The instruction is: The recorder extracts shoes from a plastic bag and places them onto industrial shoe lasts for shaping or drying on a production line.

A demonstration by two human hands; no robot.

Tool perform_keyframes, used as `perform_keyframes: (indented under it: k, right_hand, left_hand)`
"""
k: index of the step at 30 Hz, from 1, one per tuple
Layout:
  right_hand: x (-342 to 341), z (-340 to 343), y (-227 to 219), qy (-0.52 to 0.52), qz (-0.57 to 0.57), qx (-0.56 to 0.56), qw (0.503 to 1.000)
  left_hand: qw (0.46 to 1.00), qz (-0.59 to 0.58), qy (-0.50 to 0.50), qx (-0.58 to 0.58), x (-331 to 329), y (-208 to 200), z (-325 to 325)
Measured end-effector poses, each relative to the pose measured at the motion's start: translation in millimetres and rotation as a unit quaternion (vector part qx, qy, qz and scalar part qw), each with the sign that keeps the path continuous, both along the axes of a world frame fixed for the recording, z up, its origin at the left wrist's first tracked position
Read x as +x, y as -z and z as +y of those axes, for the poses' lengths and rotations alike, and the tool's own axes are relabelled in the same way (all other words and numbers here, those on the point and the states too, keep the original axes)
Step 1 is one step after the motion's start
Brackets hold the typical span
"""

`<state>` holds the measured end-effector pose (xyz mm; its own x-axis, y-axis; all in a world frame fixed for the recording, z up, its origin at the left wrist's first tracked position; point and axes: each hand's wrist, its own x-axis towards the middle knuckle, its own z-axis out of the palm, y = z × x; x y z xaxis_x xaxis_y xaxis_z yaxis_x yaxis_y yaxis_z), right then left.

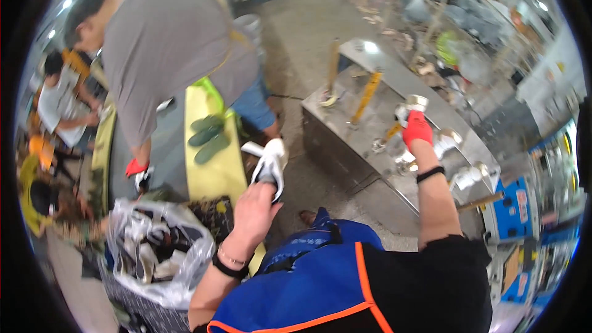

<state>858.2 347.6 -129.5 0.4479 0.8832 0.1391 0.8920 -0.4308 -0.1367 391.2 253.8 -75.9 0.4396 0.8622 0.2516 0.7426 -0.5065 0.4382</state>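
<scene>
My bare left hand (254, 211) has its fingers inside the opening of a white shoe (269, 163) with a grey lining and holds it in front of the yellow-edged bench. In a red glove, my right hand (418, 131) reaches out over the metal table and closes round a whitish, shiny piece (417, 103) whose kind I cannot make out. Similar silvery pieces (447, 142) stand beside and below that glove on the tabletop. Several yellow-brown handles, one of them an upright handle (366, 97), rise from the table to the left of the glove.
Left of me, a clear plastic bag (161, 253) full of shoe parts sits by the bench (213, 169). Several green oval pads (208, 135) lie on its yellow edge. A co-worker in a grey shirt (172, 37) leans over it. Blue boxes (515, 209) stand at the right.
</scene>
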Motion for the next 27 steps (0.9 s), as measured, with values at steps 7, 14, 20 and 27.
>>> perform_keyframes:
  k: [7,14,20,27]
  right_hand:
    - [-197,-49,-58,-0.339,0.389,-0.026,0.856]
    - [-258,-49,-36,-0.411,0.285,-0.068,0.863]
    - [-235,-33,-6,-0.296,0.565,-0.031,0.769]
    - [-147,18,-35,-0.253,0.376,0.199,0.869]
  left_hand:
    - [0.978,0.118,0.088,0.146,11,-5,9]
    - [0.949,0.065,0.26,0.164,37,-18,-8]
    - [0.954,0.054,0.255,0.147,8,-7,3]
    - [0.972,0.173,0.119,0.106,-6,11,-3]
